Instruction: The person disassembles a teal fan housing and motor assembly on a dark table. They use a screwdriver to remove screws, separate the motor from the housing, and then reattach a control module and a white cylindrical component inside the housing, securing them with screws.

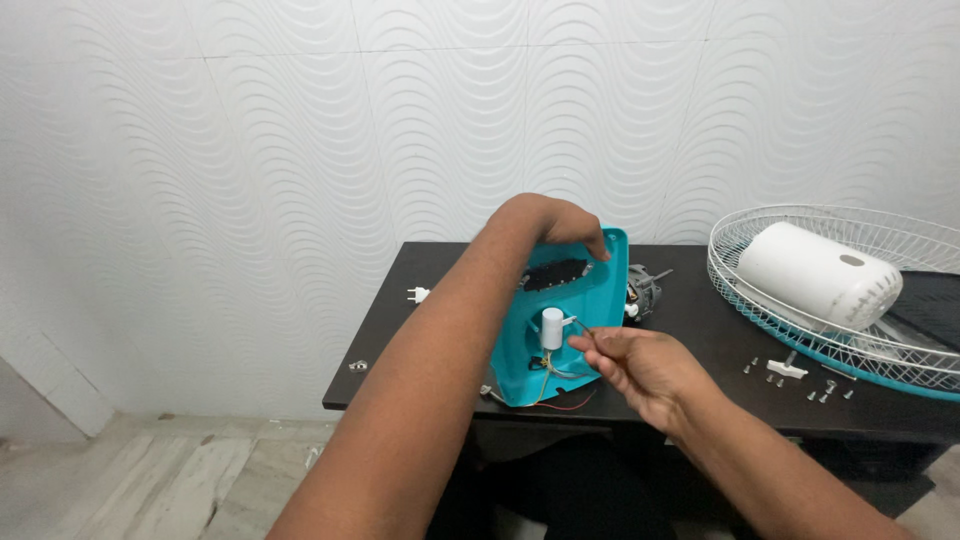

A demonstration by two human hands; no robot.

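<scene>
The right hand (640, 368) pinches thin wires (572, 372) between thumb and fingertips, just right of a small white cylindrical capacitor (552, 327) standing inside the teal fan base cover (580, 330). The left hand (555, 222) curls over the cover's far top edge, fingers pressed on the rim, holding it tilted up on the dark table (400, 330) near its front edge. The cover looks like light, stiff moulded plastic, safest gripped by its rim; the wires look soft and thin, likely to tear at their joints if tugged. Behind the cover lies a motor (645, 290). To the right sit a wire fan guard (760, 290) holding a white housing (820, 275), with loose screws (825, 390) nearby; a plug (418, 294) lies far left.
</scene>
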